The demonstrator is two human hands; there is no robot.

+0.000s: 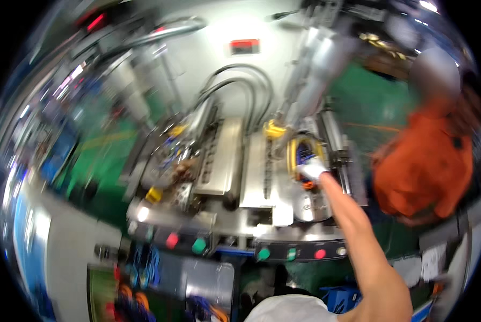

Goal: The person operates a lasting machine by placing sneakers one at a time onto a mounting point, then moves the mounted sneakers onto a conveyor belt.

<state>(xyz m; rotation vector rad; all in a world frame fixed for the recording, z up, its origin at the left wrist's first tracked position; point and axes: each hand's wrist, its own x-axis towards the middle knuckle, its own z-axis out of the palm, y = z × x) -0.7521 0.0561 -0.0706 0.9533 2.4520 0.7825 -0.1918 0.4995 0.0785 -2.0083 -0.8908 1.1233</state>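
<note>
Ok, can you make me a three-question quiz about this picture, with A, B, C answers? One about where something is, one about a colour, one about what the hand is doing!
1. Where is the right hand?
A. on the buttons
B. at the yellow ring on the machine
C. on the green floor

2. What colour is the top of the person on the right?
A. orange
B. purple
C. black

3. What does the right hand wear?
A. nothing
B. a white glove
C. a red mitten

Answers:
1. B, the arm reaches up and the hand sits right at the ring.
2. A, the blurred top is plainly orange.
3. B, the hand is white while the forearm is bare.
</note>
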